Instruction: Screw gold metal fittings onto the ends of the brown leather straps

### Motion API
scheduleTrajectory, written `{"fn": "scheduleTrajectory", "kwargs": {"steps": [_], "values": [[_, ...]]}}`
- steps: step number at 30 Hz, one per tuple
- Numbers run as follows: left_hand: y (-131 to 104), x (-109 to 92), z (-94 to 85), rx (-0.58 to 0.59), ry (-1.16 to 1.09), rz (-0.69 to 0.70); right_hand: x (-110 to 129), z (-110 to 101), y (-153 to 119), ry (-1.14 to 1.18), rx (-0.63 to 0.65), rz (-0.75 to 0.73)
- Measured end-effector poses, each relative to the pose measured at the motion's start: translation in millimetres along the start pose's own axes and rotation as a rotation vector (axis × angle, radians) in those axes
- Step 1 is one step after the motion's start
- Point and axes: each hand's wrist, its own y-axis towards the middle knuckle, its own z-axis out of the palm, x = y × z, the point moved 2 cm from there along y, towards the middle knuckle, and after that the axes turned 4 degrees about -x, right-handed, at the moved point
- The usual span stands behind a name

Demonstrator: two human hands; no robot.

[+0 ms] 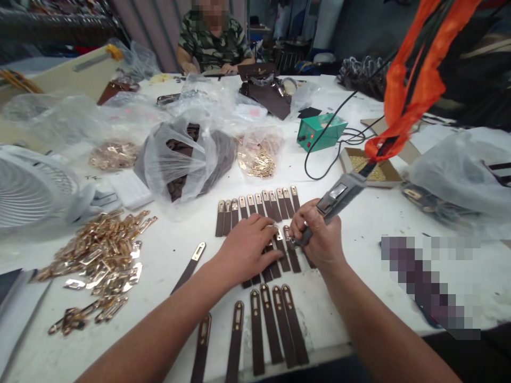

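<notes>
My right hand (319,234) is wrapped round a grey electric screwdriver (341,194), which slants down to the left. Its tip is close to the gold end plate of a dark brown strap (293,255); whether they touch I cannot tell. My left hand (249,247) lies palm down with fingers stretched over the middle row of straps, covering several of them, fingertips by a gold plate (279,234). Behind it runs a row of brown straps with gold plates (251,202). Nearer me lie more plated straps (271,330), side by side.
Loose gold plates (99,250) are heaped at left beside a white fan (35,186). Behind stand a plastic bag of brown straps (183,159), a green power box (321,130) and a cardboard tray of small gold parts (373,169). Orange wrapping (411,80) hangs above the screwdriver. Another person (215,40) sits opposite.
</notes>
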Motion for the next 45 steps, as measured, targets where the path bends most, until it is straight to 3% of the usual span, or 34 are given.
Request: {"fn": "scheduleTrajectory", "kwargs": {"steps": [9,22,31,45], "values": [[3.0,9.8,26.3,-0.051,-0.073,0.01,-6.4,-7.5,0.1,-0.055,-0.013,-0.053],[2.3,11.3,28.1,-0.075,-0.127,-0.015,-0.1,-2.2,-1.6,-0.089,-0.006,-0.07],[0.7,14.3,32.4,-0.185,-0.227,-0.034,14.7,19.3,2.9,0.025,-0.129,-0.152],[1.3,14.9,35.7,-0.241,-0.263,-0.05,9.7,25.1,1.6,0.034,-0.1,-0.146]]}}
